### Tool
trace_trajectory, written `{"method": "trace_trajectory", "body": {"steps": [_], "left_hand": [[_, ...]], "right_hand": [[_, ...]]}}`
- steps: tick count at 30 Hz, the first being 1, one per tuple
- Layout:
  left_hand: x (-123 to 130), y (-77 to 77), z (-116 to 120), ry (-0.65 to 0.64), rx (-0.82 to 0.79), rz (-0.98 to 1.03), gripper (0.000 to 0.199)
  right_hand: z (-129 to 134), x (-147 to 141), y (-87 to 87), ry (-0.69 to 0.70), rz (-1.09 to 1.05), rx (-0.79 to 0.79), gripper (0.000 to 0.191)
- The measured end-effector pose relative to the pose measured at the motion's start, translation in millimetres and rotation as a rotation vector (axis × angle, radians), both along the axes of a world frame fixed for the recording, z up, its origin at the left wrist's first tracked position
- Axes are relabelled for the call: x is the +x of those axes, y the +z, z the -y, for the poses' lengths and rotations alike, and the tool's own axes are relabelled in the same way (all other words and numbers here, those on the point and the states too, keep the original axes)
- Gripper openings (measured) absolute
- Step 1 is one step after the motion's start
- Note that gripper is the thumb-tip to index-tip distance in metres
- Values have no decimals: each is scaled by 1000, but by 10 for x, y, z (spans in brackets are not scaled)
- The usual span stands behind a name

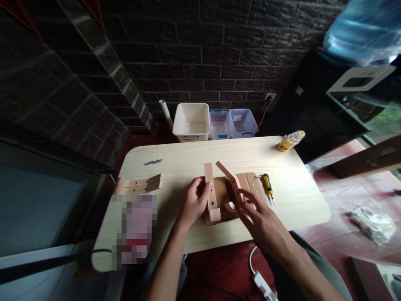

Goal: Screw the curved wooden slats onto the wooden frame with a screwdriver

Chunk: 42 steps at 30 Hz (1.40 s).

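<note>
My left hand [196,200] is closed on an upright wooden piece [210,190] with dark holes along its face and a short curved lip at its near end. My right hand [261,221] has its thumb and fingers on a second, bent wooden piece [231,177], which leans at a slant beside the first. Both pieces stand over a brown cardboard sheet [252,184] on the table. Just right of the cardboard lies a yellow and black screwdriver [268,188]. Parts of the second piece are hidden behind my right fingers.
Two similar wooden pieces [138,184] lie on the left of the pale table [181,156], with small metal parts [153,161] behind them. A pixelated item [138,225] is nearer. A clear yellow-based bottle-shaped container [290,141] stands at the back right corner. Bins [191,119] sit beyond the table.
</note>
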<state>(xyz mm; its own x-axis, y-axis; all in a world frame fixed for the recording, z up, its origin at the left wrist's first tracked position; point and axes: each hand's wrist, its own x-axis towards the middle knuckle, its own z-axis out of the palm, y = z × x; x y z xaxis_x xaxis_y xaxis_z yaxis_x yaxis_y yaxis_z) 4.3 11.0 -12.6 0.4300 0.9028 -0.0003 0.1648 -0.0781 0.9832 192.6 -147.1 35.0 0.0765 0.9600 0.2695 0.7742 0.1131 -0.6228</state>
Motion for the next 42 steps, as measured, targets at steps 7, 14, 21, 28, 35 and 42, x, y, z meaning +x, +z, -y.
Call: {"method": "trace_trajectory", "body": {"steps": [7, 14, 21, 28, 35, 42], "left_hand": [[-385, 69, -46, -41, 65, -119, 47], [-490, 103, -31, -192, -258, 155, 108], [-295, 50, 16, -205, -363, 268, 91], [-197, 64, 113, -114, -33, 88, 61], [-66, 23, 82, -30, 92, -46, 58], [2, 35, 0, 29, 10, 46, 65]], "right_hand": [[61, 277, -200, -206, -309, 45, 21], [-343, 352, -375, -301, -488, 33, 29], [-821, 370, -297, -241, -543, -45, 35], [-853, 368, -334, -255, -660, -16, 38], [-904, 295, -375, -290, -747, 27, 40], [-721, 391, -250, -152, -763, -25, 33]]}}
